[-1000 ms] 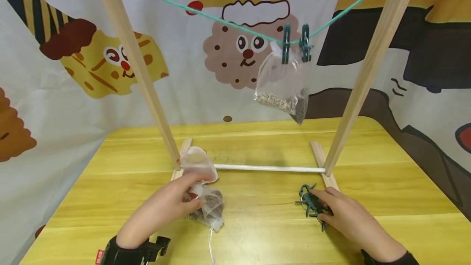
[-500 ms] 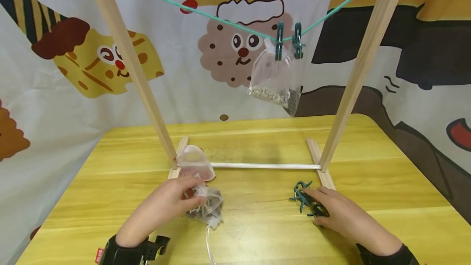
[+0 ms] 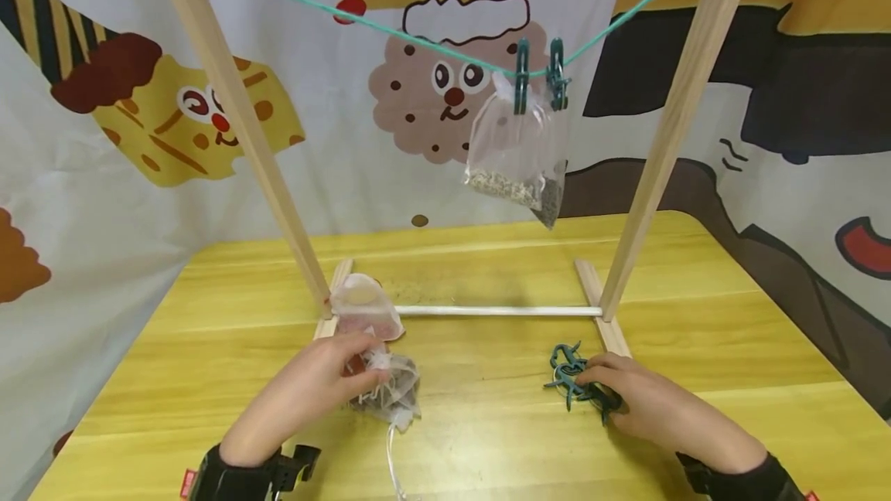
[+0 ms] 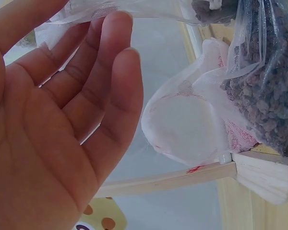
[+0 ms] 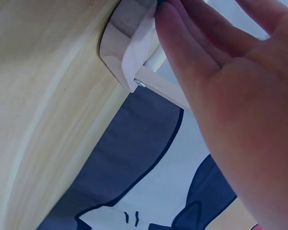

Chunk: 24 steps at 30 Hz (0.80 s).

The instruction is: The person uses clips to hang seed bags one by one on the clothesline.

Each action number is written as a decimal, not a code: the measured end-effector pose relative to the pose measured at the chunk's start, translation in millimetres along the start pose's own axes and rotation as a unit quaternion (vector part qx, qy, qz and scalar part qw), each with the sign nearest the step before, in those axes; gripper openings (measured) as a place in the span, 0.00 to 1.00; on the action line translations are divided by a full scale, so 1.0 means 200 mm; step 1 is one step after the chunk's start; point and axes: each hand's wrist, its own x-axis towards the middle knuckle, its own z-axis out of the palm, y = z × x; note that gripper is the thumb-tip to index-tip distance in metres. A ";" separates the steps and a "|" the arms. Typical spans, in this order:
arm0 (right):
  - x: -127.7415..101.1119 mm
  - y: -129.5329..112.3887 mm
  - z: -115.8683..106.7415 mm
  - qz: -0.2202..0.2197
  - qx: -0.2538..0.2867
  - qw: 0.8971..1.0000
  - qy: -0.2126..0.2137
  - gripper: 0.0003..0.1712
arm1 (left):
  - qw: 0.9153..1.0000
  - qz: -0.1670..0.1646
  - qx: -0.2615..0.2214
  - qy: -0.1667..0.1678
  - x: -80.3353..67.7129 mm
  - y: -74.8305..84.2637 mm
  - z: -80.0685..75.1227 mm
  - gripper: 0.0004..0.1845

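Mesh pouch (image 3: 391,391) under left hand (image 3: 316,389), fingertips pinching its top; clothespins (image 3: 571,377) under right hand (image 3: 636,400) fingertips, grip unclear.

Two bare hands with no gloves, rings or watch. The left hand (image 3: 320,385) ends at a black wrist strap carrying a small black camera mount, with a little red tag on the strap's outer edge. The right hand (image 3: 647,408) ends at a black cuff or strap, also with a speck of red at its edge. Nails are short and unpainted.
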 end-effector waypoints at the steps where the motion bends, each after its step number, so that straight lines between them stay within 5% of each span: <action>1: 0.00 0.00 0.00 0.006 0.001 1.000 -0.001 0.29 | 1.000 0.001 0.000 0.002 0.00 0.00 0.00 0.07; 7: 0.02 -0.02 0.02 0.038 -0.005 0.999 -0.003 0.27 | 1.000 0.002 0.002 0.000 0.00 0.01 -0.01 0.06; 17: 0.02 -0.04 0.05 0.015 -0.065 0.996 0.052 0.30 | 1.000 0.008 0.013 0.002 0.00 0.01 0.00 0.16; 24: 0.02 -0.04 0.06 0.016 -0.069 0.997 0.031 0.20 | 1.000 0.006 0.022 0.001 0.00 0.00 0.01 0.08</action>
